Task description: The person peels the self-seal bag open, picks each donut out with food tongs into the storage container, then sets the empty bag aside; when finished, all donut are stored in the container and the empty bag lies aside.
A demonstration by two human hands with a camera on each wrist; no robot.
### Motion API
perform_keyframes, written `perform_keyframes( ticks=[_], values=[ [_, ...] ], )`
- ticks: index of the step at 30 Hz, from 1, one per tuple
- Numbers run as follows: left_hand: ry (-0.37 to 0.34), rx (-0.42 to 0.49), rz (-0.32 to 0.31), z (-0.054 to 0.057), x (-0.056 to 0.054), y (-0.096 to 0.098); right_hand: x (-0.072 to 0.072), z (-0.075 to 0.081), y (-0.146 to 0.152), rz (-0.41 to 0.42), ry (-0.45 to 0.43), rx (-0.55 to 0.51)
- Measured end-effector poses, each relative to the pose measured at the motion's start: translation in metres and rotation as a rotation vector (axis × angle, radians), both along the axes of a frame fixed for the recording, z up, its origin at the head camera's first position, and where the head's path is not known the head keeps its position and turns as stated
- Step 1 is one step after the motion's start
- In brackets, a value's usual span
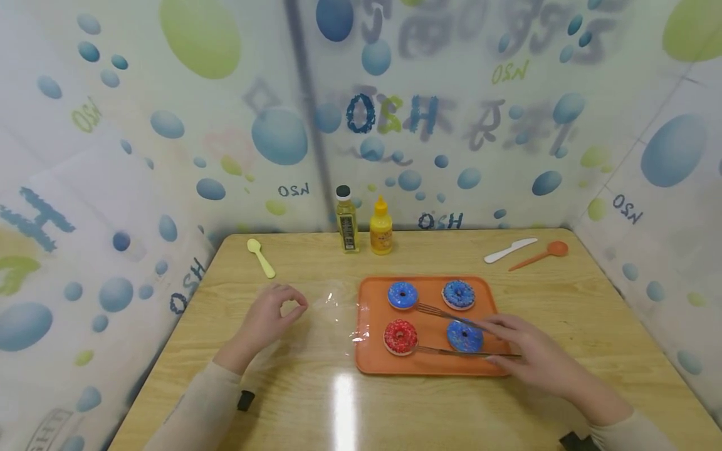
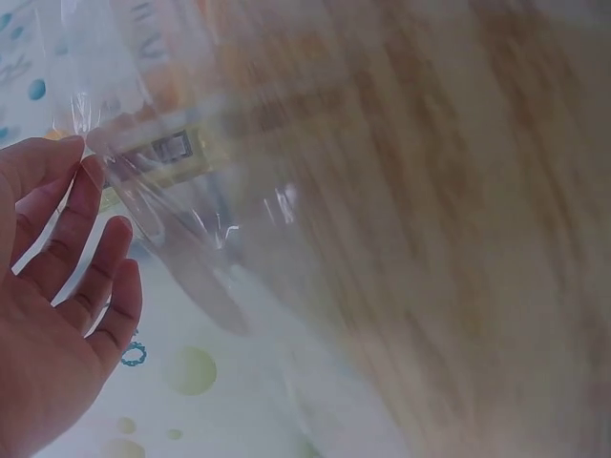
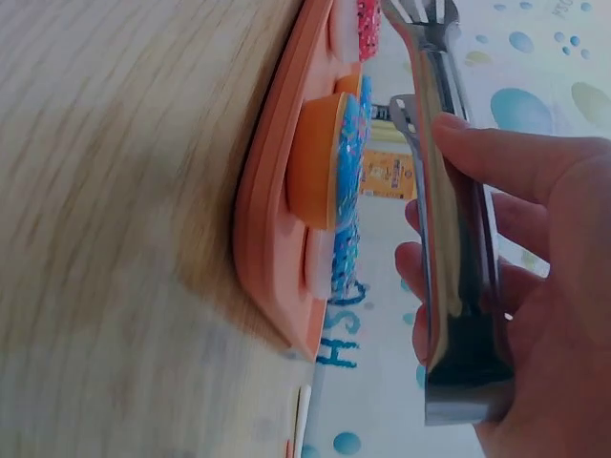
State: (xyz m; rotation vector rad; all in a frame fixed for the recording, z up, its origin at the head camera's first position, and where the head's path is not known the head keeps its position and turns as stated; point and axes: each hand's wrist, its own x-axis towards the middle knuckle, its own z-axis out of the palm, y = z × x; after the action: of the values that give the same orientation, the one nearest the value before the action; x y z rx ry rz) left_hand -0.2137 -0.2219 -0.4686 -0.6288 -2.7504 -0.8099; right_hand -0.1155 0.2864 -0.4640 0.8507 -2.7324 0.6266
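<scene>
My left hand (image 1: 261, 324) pinches the edge of a clear plastic bag (image 2: 277, 200) between thumb and index finger, left of the orange tray (image 1: 429, 366). In the left wrist view the bag spreads out from the fingertips. My right hand (image 1: 538, 357) grips metal tongs (image 3: 458, 267), whose two arms stand apart over the tray. One tip is by the red sprinkled donut (image 1: 392, 339), the other near the blue glazed donut (image 1: 403, 286). Below the tongs' arms sits a blue sprinkled donut (image 1: 465, 343). Another dark-sprinkled blue donut (image 1: 459, 302) lies at the tray's far right.
An oil bottle (image 1: 348, 225) and a yellow squeeze bottle (image 1: 381, 232) stand at the table's back edge. A pale yellow spoon (image 1: 262, 260) lies at the left. A white knife (image 1: 510, 250) and an orange spoon (image 1: 555, 249) are at the back right. Patterned walls surround the table.
</scene>
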Motion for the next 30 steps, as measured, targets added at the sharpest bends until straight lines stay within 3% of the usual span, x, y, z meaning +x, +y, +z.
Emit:
perform_keyframes(
  ticks=[6,15,21,30],
  values=[
    [-0.018,-0.003,-0.007,-0.003,0.003,-0.003,0.006,0.001,0.018,-0.097,-0.066,-0.074],
    [-0.018,-0.023,-0.018,-0.003,0.005,-0.016,0.003,-0.003,0.052,-0.178,0.013,-0.16],
    [-0.027,-0.072,-0.037,-0.005,0.005,-0.025,0.003,-0.005,0.077,-0.286,0.044,-0.137],
    [-0.031,-0.113,-0.024,-0.012,0.005,-0.031,0.006,-0.012,0.103,-0.41,-0.11,-0.102]
  ],
)
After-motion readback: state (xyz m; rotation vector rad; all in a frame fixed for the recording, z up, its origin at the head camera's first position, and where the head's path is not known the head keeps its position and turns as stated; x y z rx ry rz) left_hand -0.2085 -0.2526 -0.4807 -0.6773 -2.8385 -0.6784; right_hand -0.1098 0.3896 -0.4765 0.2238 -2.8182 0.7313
